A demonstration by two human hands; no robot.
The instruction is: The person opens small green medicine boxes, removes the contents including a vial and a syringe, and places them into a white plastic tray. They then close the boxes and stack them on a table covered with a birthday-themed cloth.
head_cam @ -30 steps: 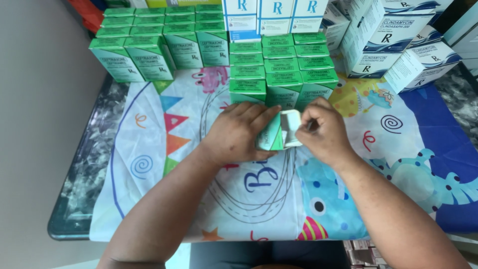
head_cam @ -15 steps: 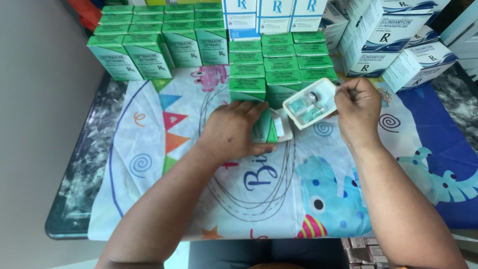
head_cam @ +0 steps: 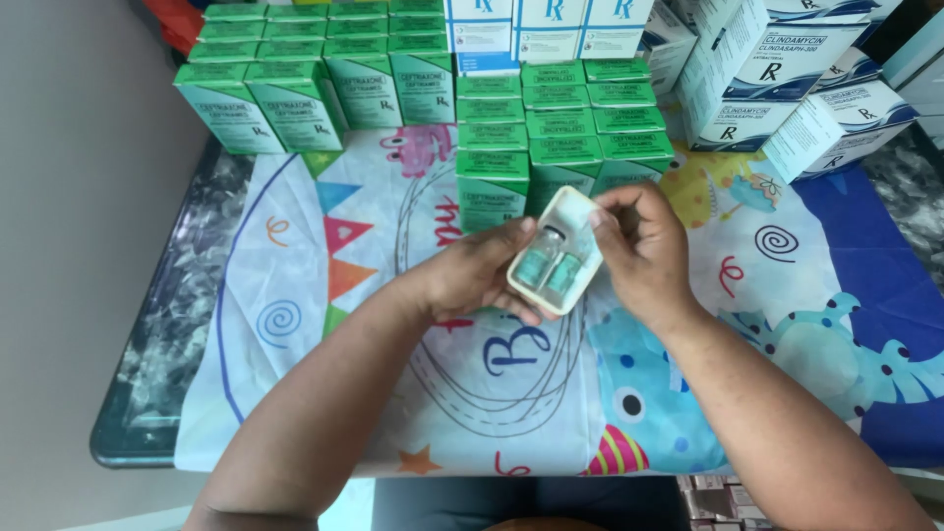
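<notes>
I hold a small white plastic tray (head_cam: 557,254) between both hands near the middle of the frame, just above the printed cloth. My left hand (head_cam: 482,275) cups it from below and from the left, fingers curled under its lower edge and the thumb lying along its upper left side. My right hand (head_cam: 644,251) meets it from the right, thumb and forefinger pinching the tray's upper right rim, the other fingers folded behind. The tray is a rounded rectangle, tilted, thin-walled and smooth, with two moulded pockets; in them lie two small vials (head_cam: 549,267) side by side, teal-bodied with pale caps, glassy in look. Behind my hands, toward the top centre, stand rows of green cardboard boxes (head_cam: 565,133), crisp-edged and matt, with more of them at the upper left. At the upper right lie larger white and blue cartons (head_cam: 777,69). Under everything spreads a glossy party tablecloth (head_cam: 374,256) with pennants, swirls and cartoon animals, over a dark marbled table (head_cam: 172,334).
</notes>
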